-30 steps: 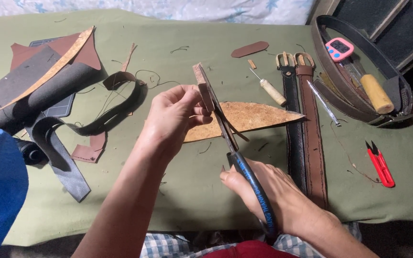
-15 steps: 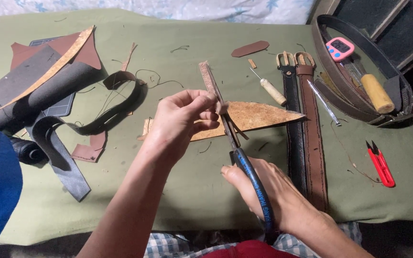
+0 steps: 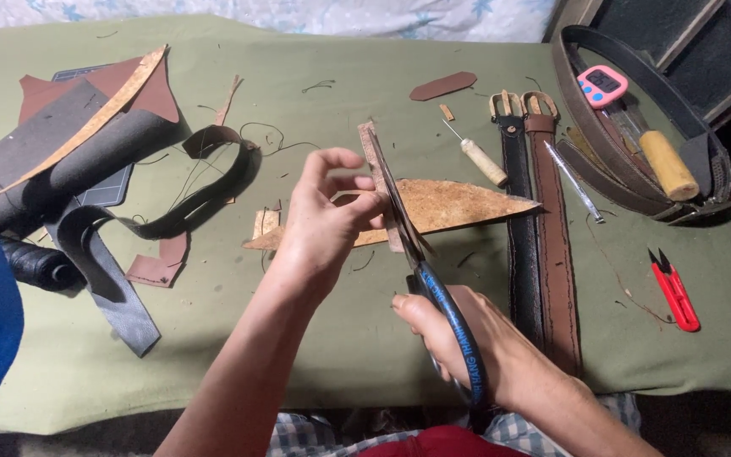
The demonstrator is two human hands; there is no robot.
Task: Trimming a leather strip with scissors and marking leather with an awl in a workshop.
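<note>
With the narrow leather strip (image 3: 376, 173) pinched in the left hand (image 3: 323, 224) just beside the blades of the scissors (image 3: 429, 292), whose handles are clasped by the right hand (image 3: 467, 338), a fingertip could be nicked, though blade contact is probably unclear.

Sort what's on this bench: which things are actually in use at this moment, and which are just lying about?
In use:
- left hand pinching a narrow leather strip
- right hand working blue-handled scissors along that strip

Lying about:
- tan wedge-shaped leather piece
- awl
- two belts
- red snips
- pink timer
- black strap
- thread spool
</note>
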